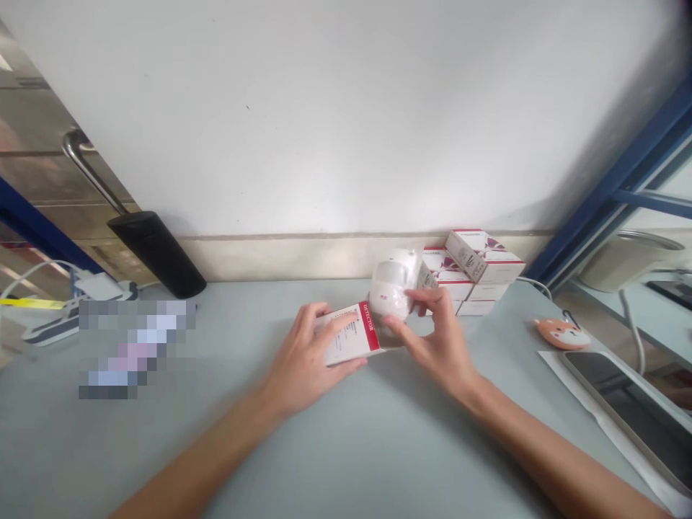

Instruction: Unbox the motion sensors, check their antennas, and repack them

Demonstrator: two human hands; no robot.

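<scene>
My left hand [305,357] is wrapped round a small white box with a red band [351,333] that lies on the grey table [346,447]. My right hand [435,339] pinches a white rounded device in a clear bag [393,288] just beyond the box's open end, thumb below and fingers on its right side. The device sits half out of the box.
A stack of similar white and red boxes [478,270] stands against the wall behind my right hand. A black cylinder [156,252] lies at the back left. At the right lie an orange fox-shaped item [562,333] and a tablet [627,404].
</scene>
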